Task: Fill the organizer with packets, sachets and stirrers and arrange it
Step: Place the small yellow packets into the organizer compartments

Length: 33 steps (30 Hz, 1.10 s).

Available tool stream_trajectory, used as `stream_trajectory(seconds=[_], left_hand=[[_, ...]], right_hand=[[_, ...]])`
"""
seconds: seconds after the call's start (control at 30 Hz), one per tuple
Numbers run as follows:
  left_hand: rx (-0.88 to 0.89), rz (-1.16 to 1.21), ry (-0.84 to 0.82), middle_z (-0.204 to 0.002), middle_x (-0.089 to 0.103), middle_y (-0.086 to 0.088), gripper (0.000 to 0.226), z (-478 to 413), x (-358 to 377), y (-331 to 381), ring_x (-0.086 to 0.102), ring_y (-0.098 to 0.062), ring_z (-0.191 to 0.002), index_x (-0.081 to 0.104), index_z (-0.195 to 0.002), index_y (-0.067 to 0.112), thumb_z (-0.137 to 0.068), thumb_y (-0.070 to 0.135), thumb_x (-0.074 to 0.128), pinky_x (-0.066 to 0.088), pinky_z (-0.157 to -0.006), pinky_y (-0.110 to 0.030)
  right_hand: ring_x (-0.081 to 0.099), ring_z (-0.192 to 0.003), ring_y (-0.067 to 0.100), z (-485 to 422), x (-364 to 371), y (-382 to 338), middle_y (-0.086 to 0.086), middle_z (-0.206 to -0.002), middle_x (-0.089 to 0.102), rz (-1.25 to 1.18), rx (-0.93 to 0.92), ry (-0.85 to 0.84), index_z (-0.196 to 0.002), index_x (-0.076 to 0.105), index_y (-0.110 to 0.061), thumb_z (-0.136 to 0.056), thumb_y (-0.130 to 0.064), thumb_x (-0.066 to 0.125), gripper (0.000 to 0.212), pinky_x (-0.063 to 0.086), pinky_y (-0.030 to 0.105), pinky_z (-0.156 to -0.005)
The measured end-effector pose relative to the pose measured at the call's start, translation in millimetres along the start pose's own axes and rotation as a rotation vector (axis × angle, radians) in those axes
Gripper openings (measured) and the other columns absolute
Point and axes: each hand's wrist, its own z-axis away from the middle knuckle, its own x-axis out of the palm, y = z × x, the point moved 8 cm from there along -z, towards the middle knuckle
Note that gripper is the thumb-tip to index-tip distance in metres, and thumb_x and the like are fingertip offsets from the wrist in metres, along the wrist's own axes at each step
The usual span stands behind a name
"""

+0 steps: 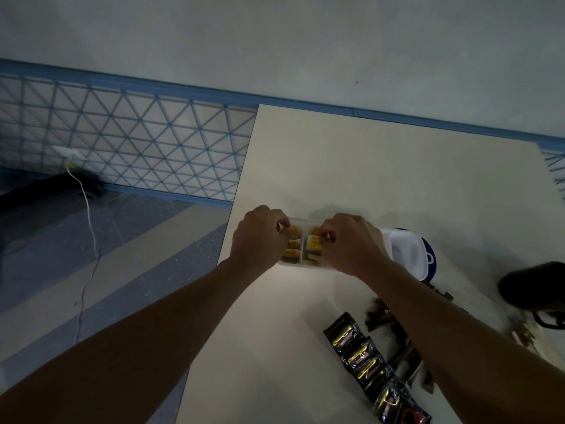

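Observation:
A clear plastic organizer [302, 265] sits near the left edge of the cream table [351, 166]. Its two visible compartments hold yellow-and-white sachets [293, 241]. My left hand [260, 237] is over the left compartment, fingers curled onto the sachets there. My right hand [351, 243] pinches a yellow-and-white sachet [315, 243] in the right compartment. The organizer's right part is hidden under my right hand. A strip of black sachets [367, 365] lies near the front edge. Dark brown packets [382, 316] and pale wooden stirrers [524, 335] lie partly under my right forearm.
A white container with a blue lid [409, 252] stands right of the organizer. A dark rounded object [532, 286] sits at the table's right edge. The table's left edge drops to the floor, where a white cable [88, 228] runs from a wall socket.

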Motion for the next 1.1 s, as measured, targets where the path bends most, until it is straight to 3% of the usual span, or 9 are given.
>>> stream_trajectory(seconds=[0.13,0.3,0.53,0.73,0.87,1.1], left_hand=[[0.008,-0.001,-0.004,-0.092,0.065,-0.001,0.015,0.2,0.8,0.3,0.061,-0.012,-0.073,0.074,-0.099,0.018,-0.088,0.026,0.068,0.037,-0.056,-0.016],[0.012,0.003,-0.011,-0.09,0.065,-0.002,0.014,0.6,2.5,-0.4,0.062,-0.014,-0.073,0.074,-0.098,0.018,-0.087,0.024,0.068,0.048,-0.06,-0.024],[0.019,0.023,0.001,-0.09,0.066,-0.001,0.014,1.3,-2.8,2.8,0.06,-0.01,-0.072,0.074,-0.098,0.017,-0.087,0.025,0.069,0.036,-0.056,-0.014],[0.042,0.027,-0.003,-0.091,0.067,-0.002,0.016,2.4,-4.4,4.6,0.06,-0.01,-0.072,0.074,-0.099,0.016,-0.087,0.026,0.069,0.04,-0.06,-0.016],[0.037,0.02,0.002,-0.09,0.066,-0.002,0.015,4.7,-6.4,4.9,0.06,-0.01,-0.071,0.074,-0.098,0.016,-0.088,0.026,0.068,0.038,-0.058,-0.016],[0.061,0.027,0.007,-0.089,0.066,-0.001,0.013,9.7,-12.4,10.2,0.059,-0.009,-0.072,0.074,-0.096,0.017,-0.088,0.024,0.067,0.036,-0.057,-0.014]], right_hand=[[0.06,-0.079,0.017,-0.1,0.0,2.0,-0.009,-0.086,0.062,-0.011,0.0,0.023,-0.087,0.073,-0.027,-0.084,-0.018,0.055,0.02,0.042,0.027,-0.063],[0.061,-0.083,0.018,1.8,4.9,2.1,-0.008,-0.091,0.062,-0.001,0.001,-0.016,-0.103,0.071,-0.029,-0.082,-0.024,0.065,0.022,0.053,0.033,-0.073],[0.057,-0.076,0.013,6.3,-5.0,5.3,-0.013,-0.079,0.057,-0.027,0.006,0.008,-0.101,0.068,-0.031,-0.075,-0.025,0.067,0.027,0.038,0.024,-0.06],[0.052,-0.069,0.009,13.0,-10.7,8.2,-0.012,-0.072,0.055,-0.065,0.013,0.021,-0.097,0.07,-0.03,-0.073,-0.023,0.067,0.025,0.029,0.02,-0.054],[0.051,-0.067,0.005,15.7,-13.2,11.2,-0.012,-0.07,0.056,-0.104,0.036,0.024,-0.095,0.07,-0.03,-0.074,-0.022,0.065,0.022,0.03,0.021,-0.054],[0.058,-0.075,0.011,23.4,-22.1,13.3,-0.014,-0.077,0.064,-0.121,0.094,0.061,-0.098,0.071,-0.029,-0.081,-0.023,0.061,0.021,0.037,0.024,-0.06]])
